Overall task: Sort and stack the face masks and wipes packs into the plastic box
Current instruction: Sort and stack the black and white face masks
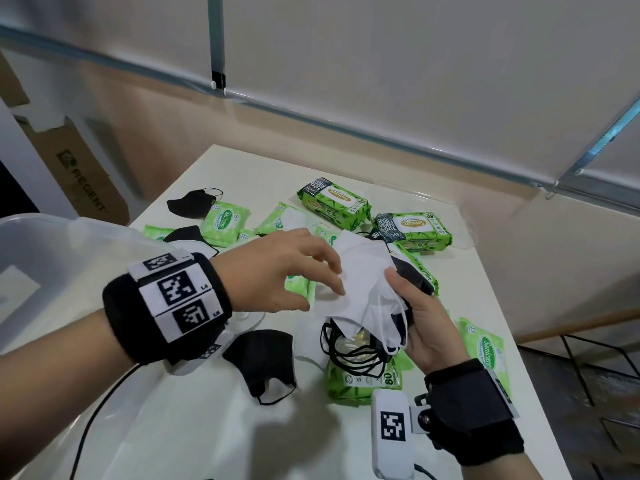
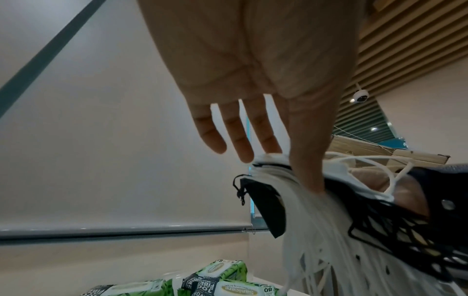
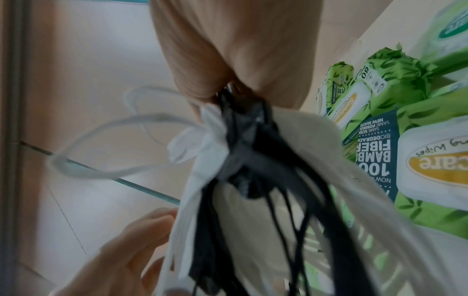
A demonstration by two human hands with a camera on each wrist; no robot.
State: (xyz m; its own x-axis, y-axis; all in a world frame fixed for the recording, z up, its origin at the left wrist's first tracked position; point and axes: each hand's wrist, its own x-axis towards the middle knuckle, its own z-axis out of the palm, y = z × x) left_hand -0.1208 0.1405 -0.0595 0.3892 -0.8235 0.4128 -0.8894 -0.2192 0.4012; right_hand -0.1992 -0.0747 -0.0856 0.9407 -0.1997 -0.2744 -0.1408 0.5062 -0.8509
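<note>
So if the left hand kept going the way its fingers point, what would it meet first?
The left hand already touches the white mask atop the bunch of masks gripped by the right hand; it would press into that.

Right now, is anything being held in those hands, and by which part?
The right hand grips a bunch of white and black face masks at one end, near the ear loops. The left hand rests straight fingers on the top white mask.

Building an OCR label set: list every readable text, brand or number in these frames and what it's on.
"Sanicare": white lid of the large wipes pack and small wipes pack.
"80": end of the near large pack.
"15": corner of the right small pack.
"100% BAMBOO FIBER", "BIODEGRADABLE" (partly cut off): dark panel.
"REGENT": cardboard box.
"L4", "L5": left wristband.
Finer print: too blurred.
</note>
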